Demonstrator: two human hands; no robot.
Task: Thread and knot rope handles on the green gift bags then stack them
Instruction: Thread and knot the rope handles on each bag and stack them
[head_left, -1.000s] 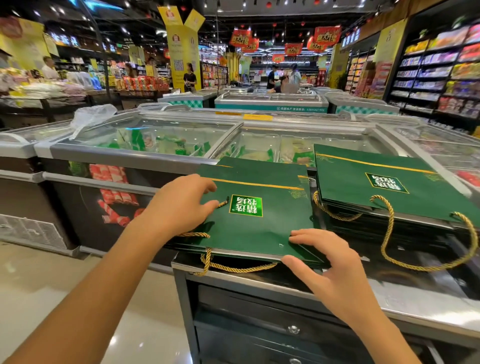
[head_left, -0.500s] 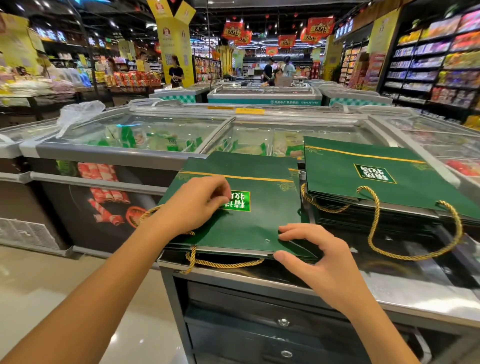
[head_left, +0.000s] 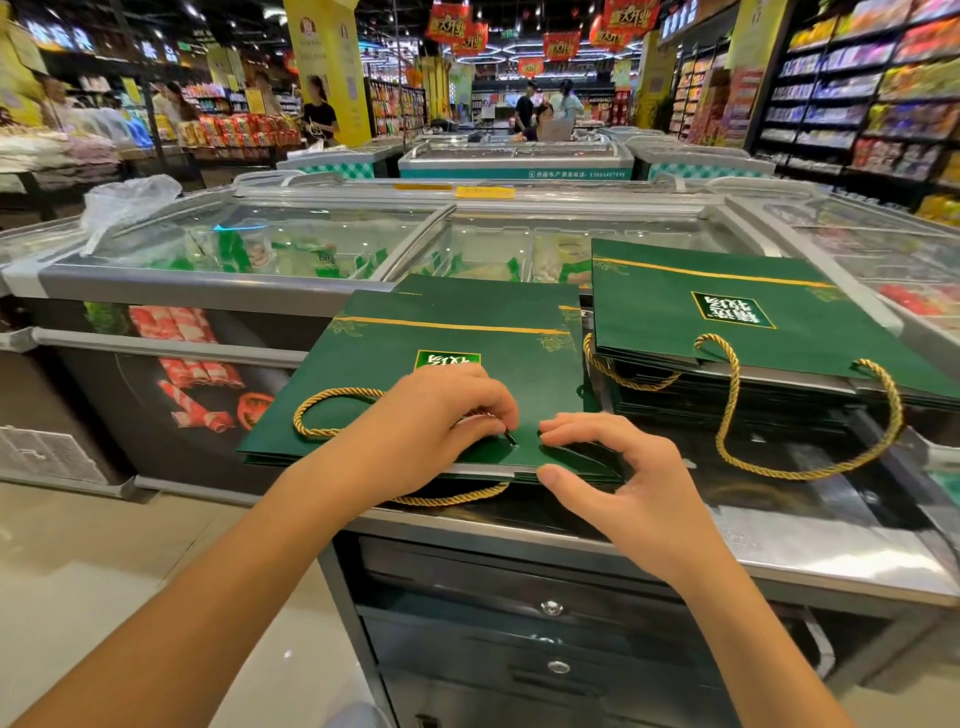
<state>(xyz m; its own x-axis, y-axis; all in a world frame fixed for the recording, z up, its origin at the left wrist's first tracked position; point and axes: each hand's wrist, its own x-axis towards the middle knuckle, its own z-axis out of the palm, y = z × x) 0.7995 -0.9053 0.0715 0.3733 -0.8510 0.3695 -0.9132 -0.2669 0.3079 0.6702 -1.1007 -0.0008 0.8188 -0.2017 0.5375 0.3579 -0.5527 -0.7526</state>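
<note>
Reaching up from the bottom edge on two bare forearms, over a brushed steel counter (head_left: 810, 551) with dark drawers (head_left: 493, 577) and round metal knobs beneath. Pinching, with the curled thumb and forefinger of the left hand (head_left: 436, 421), the dark stiff tip of a gold rope handle (head_left: 298, 420), the tip pointing down at the face of the green gift bag (head_left: 467, 343), just beside the other hand's fingertips. Trailing away leftward from under that hand in a twisted, shiny loop across the bag's matte card. Gripping the bag's near edge with the right hand (head_left: 628, 493), bent fingers pressing on top and the thumb set against the edge. Lying flat on a short pile of like bags, directly under both hands, printed with a thin gold stripe and a bright green label. Curving out from under the near edge, a second length of gold cord (head_left: 452, 500). Sitting just to the right, a taller stack of green bags (head_left: 701, 301), its top rope loop (head_left: 734, 395) drooping over the front onto the counter. Stretching behind, long chest freezers (head_left: 291, 234) with curved glass lids and grey frames, a crumpled clear plastic bag (head_left: 130, 208) resting on the left one. Filling the distance, packed shop shelves (head_left: 857, 114), red hanging banners (head_left: 556, 44), and several shoppers, small and blurred.
</note>
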